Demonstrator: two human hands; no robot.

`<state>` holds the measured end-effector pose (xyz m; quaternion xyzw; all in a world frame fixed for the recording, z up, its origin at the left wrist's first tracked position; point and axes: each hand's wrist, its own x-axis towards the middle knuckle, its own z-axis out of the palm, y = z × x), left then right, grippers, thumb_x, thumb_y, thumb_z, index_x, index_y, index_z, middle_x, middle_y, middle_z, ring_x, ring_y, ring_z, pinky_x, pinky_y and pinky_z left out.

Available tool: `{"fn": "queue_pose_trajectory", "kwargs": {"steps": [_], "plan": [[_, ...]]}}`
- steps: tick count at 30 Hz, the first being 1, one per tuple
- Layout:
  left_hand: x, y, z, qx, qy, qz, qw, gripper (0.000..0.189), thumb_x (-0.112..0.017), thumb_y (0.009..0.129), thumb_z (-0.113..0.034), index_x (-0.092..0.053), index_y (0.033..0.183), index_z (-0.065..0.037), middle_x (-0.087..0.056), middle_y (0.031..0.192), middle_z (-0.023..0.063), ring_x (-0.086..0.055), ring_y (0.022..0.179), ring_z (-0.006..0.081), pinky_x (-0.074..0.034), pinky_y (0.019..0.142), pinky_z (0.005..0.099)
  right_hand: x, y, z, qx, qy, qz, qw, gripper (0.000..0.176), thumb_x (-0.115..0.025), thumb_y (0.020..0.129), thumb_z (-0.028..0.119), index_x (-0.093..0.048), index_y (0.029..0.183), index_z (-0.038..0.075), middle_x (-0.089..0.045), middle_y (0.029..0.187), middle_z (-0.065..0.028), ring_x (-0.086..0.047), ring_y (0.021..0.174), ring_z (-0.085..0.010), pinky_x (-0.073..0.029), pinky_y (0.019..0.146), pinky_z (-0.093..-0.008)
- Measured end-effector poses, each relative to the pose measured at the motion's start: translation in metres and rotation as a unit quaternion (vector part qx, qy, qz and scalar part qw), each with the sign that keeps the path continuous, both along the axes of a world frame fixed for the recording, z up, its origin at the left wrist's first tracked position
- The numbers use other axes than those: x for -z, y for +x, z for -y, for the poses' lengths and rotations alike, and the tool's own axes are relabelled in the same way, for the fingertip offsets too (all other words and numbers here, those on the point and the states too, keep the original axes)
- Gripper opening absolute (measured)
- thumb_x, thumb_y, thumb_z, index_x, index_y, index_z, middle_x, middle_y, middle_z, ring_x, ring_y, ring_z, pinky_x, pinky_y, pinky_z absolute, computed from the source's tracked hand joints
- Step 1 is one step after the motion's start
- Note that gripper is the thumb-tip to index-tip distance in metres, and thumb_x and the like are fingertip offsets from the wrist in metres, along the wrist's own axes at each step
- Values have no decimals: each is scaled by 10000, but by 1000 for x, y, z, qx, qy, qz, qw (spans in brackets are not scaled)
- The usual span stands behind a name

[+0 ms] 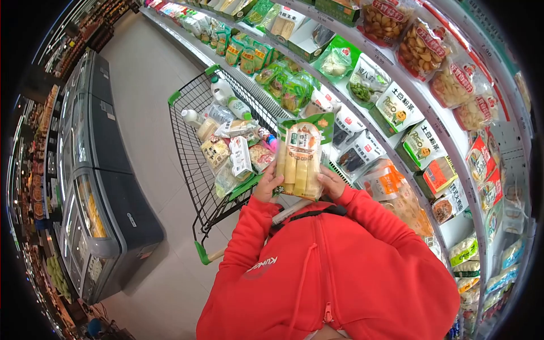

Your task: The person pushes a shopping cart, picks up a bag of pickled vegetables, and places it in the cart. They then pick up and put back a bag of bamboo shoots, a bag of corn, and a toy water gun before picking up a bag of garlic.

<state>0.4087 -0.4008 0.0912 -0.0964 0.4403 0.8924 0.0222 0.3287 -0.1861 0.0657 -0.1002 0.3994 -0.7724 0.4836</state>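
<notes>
A clear and green package of pale yellow sticks point(303, 161) is held upright in front of the red jacket, its printed label facing me. My left hand point(267, 184) grips its lower left edge, and my right hand point(331, 182) grips its lower right edge. The fingers behind the package are partly hidden. Just beyond the hands stands a black wire shopping cart point(187, 153) with green corners. Inside it lie a white jug point(222, 90), a white box point(241, 156) and several bagged goods.
Shelves point(340, 85) of packaged food curve along the right side, close to my right arm. Grey freezer cabinets point(133, 209) line the left. A tiled floor point(150, 62) runs between the freezers and the cart.
</notes>
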Motion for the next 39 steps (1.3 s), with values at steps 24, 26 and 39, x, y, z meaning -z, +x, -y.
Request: {"fn": "queue_pose_trajectory", "kwargs": {"steps": [24, 26, 39], "plan": [[-20, 20, 88, -244, 32, -38, 969, 560, -521, 848, -53, -287, 1358, -47, -459, 1263, 79, -470, 1141, 191, -372, 970, 324, -26, -6, 49, 25, 136, -445, 885, 301, -522, 857, 158, -572, 1115, 12, -610, 1017, -139, -611, 931, -237, -478, 801, -308], [-17, 18, 93, -270, 58, -24, 961, 508, -512, 863, -91, -323, 1334, -62, -478, 1244, 62, -489, 1111, 192, -404, 931, 337, -31, -4, 57, 36, 163, -484, 859, 284, -526, 854, 157, -586, 1093, 17, -608, 1024, -139, -612, 924, -242, -481, 788, -312], [-37, 38, 178, -369, 346, -113, 855, 279, -473, 872, -189, -542, 1113, -66, -608, 1046, 83, -562, 870, 195, -416, 717, 364, -34, 2, 119, -34, 292, -643, 707, 360, -544, 822, 320, -587, 1079, 71, -611, 900, -126, -588, 831, -296, -481, 700, -378]]}}
